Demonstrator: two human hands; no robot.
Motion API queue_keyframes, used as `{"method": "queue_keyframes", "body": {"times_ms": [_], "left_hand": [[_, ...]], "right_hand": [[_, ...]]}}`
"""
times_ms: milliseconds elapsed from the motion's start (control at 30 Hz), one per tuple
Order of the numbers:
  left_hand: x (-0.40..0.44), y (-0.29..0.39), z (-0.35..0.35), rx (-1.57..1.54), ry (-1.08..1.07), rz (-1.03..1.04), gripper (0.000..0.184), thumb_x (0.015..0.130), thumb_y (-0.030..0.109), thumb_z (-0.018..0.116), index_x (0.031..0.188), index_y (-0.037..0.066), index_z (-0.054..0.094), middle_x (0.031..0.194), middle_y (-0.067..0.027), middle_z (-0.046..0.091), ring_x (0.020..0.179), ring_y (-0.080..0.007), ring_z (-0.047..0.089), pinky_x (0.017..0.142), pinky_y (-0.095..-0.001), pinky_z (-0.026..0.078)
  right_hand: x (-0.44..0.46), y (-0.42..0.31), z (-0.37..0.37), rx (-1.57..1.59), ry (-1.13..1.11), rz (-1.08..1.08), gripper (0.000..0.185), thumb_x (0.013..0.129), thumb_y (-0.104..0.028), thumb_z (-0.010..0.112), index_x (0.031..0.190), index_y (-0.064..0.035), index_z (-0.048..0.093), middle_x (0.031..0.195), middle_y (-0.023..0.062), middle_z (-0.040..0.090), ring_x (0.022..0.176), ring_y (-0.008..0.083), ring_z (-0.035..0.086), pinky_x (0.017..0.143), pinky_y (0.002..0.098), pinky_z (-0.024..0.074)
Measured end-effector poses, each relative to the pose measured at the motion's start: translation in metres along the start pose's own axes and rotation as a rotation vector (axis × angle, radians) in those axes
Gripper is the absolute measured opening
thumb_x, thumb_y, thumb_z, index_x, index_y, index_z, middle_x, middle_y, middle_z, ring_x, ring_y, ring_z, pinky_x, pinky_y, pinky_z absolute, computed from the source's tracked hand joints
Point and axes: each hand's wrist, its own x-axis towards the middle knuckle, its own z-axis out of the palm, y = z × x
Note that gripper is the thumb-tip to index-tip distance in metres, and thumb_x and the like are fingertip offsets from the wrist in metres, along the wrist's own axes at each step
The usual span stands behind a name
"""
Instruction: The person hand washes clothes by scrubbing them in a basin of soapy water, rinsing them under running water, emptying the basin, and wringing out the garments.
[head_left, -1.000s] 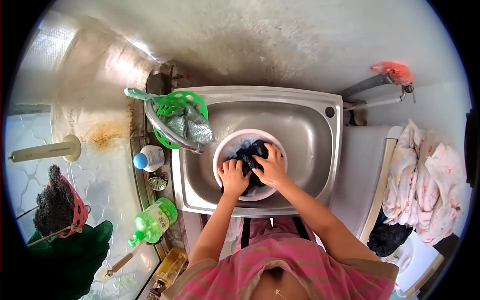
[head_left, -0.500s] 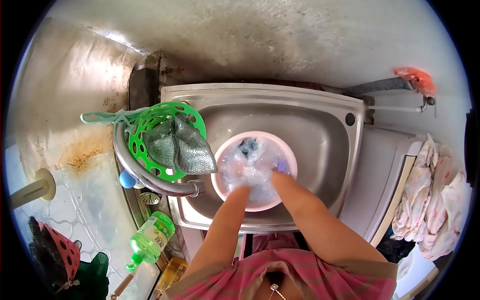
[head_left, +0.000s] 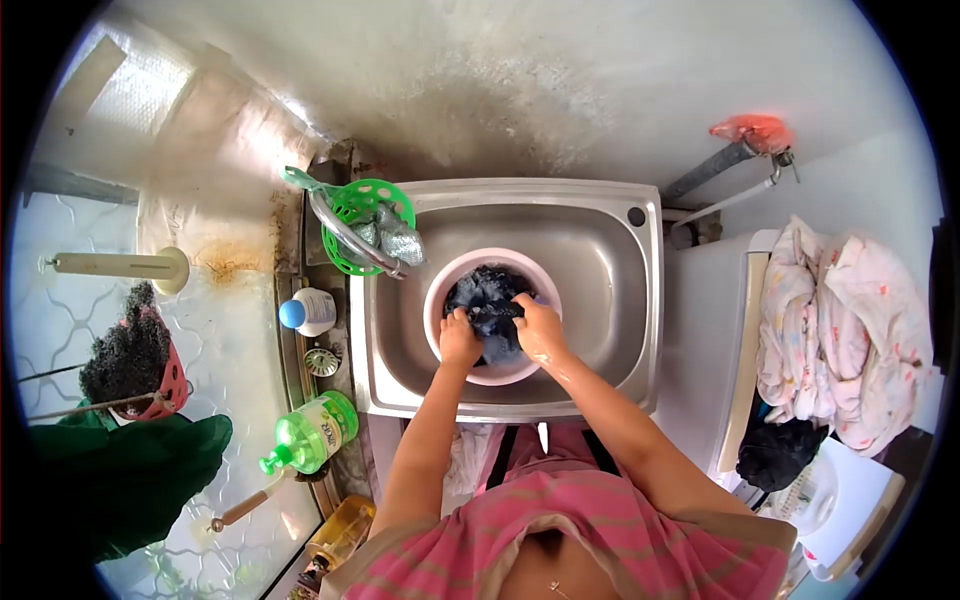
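With our left hand (head_left: 460, 338) and our right hand (head_left: 540, 330) we grip the dark wet cloth (head_left: 492, 302), our fingers curled on its two sides. This cloth lies in the round pink basin (head_left: 435, 300), which stands inside the steel sink (head_left: 600, 262). At the left end of the sink, we see the green perforated basket (head_left: 340, 208) beside the curved faucet (head_left: 345, 235).

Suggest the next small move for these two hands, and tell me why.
Probably press the dark cloth down into the water with the left hand and right hand. Both sets of fingers are on it, part of it looks bunched above the water, and the pink basin sits inside the sink, which should catch spills.
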Motion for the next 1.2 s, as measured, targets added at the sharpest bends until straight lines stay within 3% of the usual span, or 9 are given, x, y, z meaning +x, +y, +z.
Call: {"method": "queue_keyframes", "body": {"times_ms": [167, 367, 500, 667, 867, 967, 1033, 1067, 1200], "left_hand": [[-0.024, 0.031, -0.06, -0.374, 0.054, -0.052, 0.026, 0.074, 0.019, 0.06, 0.093, 0.002, 0.06, 0.097, -0.0202, 0.059, 0.097, -0.035, 0.054, 0.085, -0.04, 0.043], [-0.065, 0.108, -0.168, -1.949, -0.017, -0.259, 0.033, 0.087, 0.027, 0.048, 0.112, 0.007, 0.058, 0.111, -0.0072, 0.061, 0.106, -0.0229, 0.055, 0.095, -0.0345, 0.04], [-0.087, 0.13, -0.201, -1.868, -0.175, 0.098, 0.049, 0.085, 0.031, 0.062, 0.125, 0.006, 0.047, 0.117, -0.0069, 0.054, 0.109, -0.0235, 0.054, 0.094, -0.0377, 0.042], [-0.069, 0.111, -0.182, -1.84, 0.103, -0.401, 0.028, 0.072, -0.001, 0.055, 0.1, -0.001, 0.055, 0.092, -0.0103, 0.059, 0.083, -0.0251, 0.061, 0.073, -0.0341, 0.052], [-0.099, 0.126, -0.21, -1.988, 0.071, -0.381, 0.034, 0.068, 0.0, 0.051, 0.102, -0.001, 0.054, 0.091, -0.011, 0.059, 0.081, -0.0253, 0.06, 0.074, -0.0346, 0.052], [-0.122, 0.146, -0.229, -2.065, -0.184, -0.185, 0.049, 0.062, 0.003, 0.053, 0.111, -0.003, 0.051, 0.093, -0.0135, 0.058, 0.085, -0.0258, 0.057, 0.08, -0.0337, 0.047], [-0.126, 0.128, -0.227, -2.039, -0.17, -0.009, 0.052, 0.061, 0.013, 0.057, 0.11, -0.002, 0.05, 0.096, -0.0152, 0.057, 0.083, -0.0278, 0.055, 0.08, -0.0363, 0.046], [-0.119, 0.106, -0.223, -2.119, -0.188, 0.023, 0.053, 0.061, 0.015, 0.057, 0.11, -0.002, 0.05, 0.096, -0.0152, 0.057, 0.086, -0.0291, 0.056, 0.082, -0.0378, 0.046], [-0.09, 0.03, -0.196, -2.077, -0.068, -0.176, 0.055, 0.081, 0.031, 0.051, 0.127, 0.002, 0.047, 0.124, -0.016, 0.054, 0.116, -0.0351, 0.05, 0.1, -0.0464, 0.039]], "right_hand": [[-0.026, -0.046, -0.068, 0.219, 0.054, -0.094, 0.03, 0.074, 0.008, 0.054, 0.101, -0.0023, 0.06, 0.074, 0.0139, 0.062, 0.067, 0.0242, 0.06, 0.064, 0.0311, 0.0459], [-0.045, -0.111, -0.108, 0.821, 0.148, -0.329, 0.032, 0.073, 0.013, 0.051, 0.103, 0.0041, 0.058, 0.097, 0.0099, 0.058, 0.088, 0.0168, 0.057, 0.082, 0.0291, 0.0458], [-0.054, -0.117, -0.084, 0.279, 0.181, -0.567, 0.059, 0.064, 0.005, 0.056, 0.122, 0.0011, 0.047, 0.111, 0.0188, 0.039, 0.105, 0.0352, 0.044, 0.093, 0.0401, 0.0389], [-0.072, -0.08, -0.079, 1.077, -0.33, -0.404, 0.097, 0.067, 0.003, 0.054, 0.147, -0.0112, 0.002, 0.132, 0.0148, 0.038, 0.129, 0.0269, 0.034, 0.103, 0.0408, 0.0287], [-0.072, -0.011, -0.047, 0.185, 0.124, -0.47, 0.094, 0.066, -0.014, 0.069, 0.144, -0.007, 0.018, 0.145, 0.0219, 0.017, 0.137, 0.0395, 0.017, 0.108, 0.052, 0.0172], [-0.015, 0.032, 0.035, 0.768, -0.065, -0.168, 0.076, 0.076, -0.039, 0.065, 0.137, -0.0066, 0.035, 0.144, 0.0205, 0.026, 0.14, 0.0361, 0.014, 0.108, 0.0545, 0.0068], [-0.009, -0.032, -0.016, 0.28, 0.352, -0.548, 0.058, 0.081, -0.037, 0.058, 0.129, -0.0075, 0.043, 0.128, 0.0142, 0.05, 0.131, 0.0301, 0.036, 0.109, 0.0513, 0.0082], [0.005, -0.03, -0.029, 0.403, 0.253, -0.541, 0.036, 0.08, -0.025, 0.06, 0.11, -0.0064, 0.055, 0.102, 0.0074, 0.064, 0.105, 0.0253, 0.058, 0.104, 0.0437, 0.0277], [0.02, -0.066, -0.068, 0.43, 0.362, -0.593, 0.021, 0.066, -0.001, 0.068, 0.085, 0.0007, 0.058, 0.079, 0.0131, 0.058, 0.073, 0.0283, 0.059, 0.065, 0.0303, 0.0469]]}}
